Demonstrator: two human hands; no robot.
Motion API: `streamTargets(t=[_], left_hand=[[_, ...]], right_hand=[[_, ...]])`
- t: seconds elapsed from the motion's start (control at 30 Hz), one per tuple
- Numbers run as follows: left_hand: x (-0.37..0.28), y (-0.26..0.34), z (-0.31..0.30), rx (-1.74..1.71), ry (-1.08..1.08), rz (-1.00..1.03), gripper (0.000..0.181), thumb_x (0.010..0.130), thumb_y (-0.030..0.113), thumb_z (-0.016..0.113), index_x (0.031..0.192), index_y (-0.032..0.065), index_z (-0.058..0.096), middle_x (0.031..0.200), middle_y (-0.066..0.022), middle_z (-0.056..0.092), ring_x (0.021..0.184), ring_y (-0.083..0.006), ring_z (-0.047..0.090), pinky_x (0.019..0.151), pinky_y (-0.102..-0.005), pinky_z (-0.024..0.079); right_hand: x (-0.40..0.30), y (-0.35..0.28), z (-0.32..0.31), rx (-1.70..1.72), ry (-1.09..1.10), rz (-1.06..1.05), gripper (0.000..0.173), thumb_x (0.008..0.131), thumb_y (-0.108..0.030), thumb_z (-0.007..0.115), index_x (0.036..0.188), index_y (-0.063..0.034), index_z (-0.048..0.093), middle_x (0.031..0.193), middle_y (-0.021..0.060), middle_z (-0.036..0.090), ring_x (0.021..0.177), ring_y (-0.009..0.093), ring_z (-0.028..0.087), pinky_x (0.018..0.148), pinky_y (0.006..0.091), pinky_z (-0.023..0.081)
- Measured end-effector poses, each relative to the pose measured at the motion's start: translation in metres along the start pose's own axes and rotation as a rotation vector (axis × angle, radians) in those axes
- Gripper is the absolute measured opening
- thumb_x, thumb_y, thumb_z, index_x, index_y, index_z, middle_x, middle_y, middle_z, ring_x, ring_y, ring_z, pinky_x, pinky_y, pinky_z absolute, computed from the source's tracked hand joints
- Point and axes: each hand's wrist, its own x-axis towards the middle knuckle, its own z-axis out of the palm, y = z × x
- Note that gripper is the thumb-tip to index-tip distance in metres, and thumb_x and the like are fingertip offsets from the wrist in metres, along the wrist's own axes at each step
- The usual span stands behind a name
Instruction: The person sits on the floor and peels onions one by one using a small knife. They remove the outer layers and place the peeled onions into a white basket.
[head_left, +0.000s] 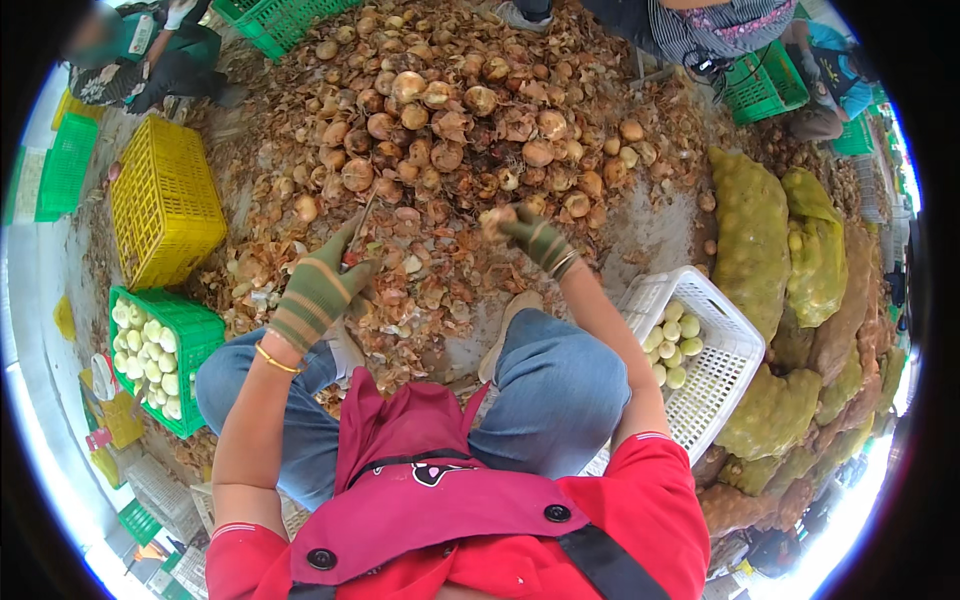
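Observation:
A green striped knit glove covers my left hand, which is closed around a knife. The thin blade of the knife points up and away from me; its handle is mostly hidden. My right hand, gloved alike, grips an onion at the near edge of a heap of unpeeled onions. The knife and the held onion are apart. Between my hands and feet lies a litter of loose onion skins.
At my right stands a white plastic crate partly filled with peeled onions. To the left are a green crate of peeled onions and a yellow crate. Full mesh sacks line the right side. Other people sit beyond the heap.

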Motion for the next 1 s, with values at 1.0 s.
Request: streamTargets(t=[1.0], left_hand=[[-0.061, 0.012, -0.009, -0.086, 0.310, 0.506, 0.051, 0.093, 0.036, 0.067, 0.126, -0.0021, 0.057, 0.091, -0.0071, 0.068, 0.078, -0.0101, 0.060, 0.068, -0.0260, 0.049]], right_hand=[[-0.092, -0.134, 0.242, -0.222, 0.079, -0.444, 0.067, 0.073, -0.011, 0.085, 0.127, 0.0004, 0.048, 0.113, 0.0108, 0.063, 0.100, 0.018, 0.065, 0.082, 0.0313, 0.059]])
